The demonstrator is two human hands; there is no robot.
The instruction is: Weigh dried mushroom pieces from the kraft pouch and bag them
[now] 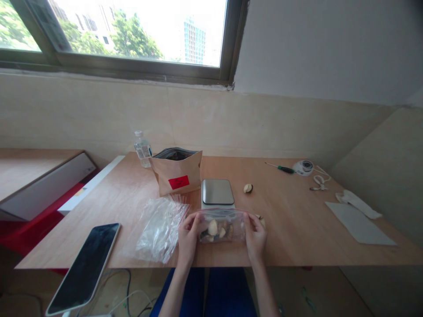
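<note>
Between my two hands a clear zip bag (222,226) is stretched along its top edge, over the table's front. Pale, dark-edged slices, perhaps dried mushroom, lie inside it. My left hand (189,233) pinches the bag's left top corner, and my right hand (255,233) pinches the right one. Just behind the bag sits a small scale (217,192) with a silver plate. A pale, dark-edged piece (248,188) lies to the right of the scale. Another pale piece (261,219) is partly hidden behind my right hand.
Empty clear zip bags (158,229) lie left of my hands. Behind them stand an open brown paper pouch (178,174) and a plastic bottle (143,149). A tablet (86,268) overhangs the front left. A screwdriver (280,168), white camera (303,167) and papers (360,223) are at right.
</note>
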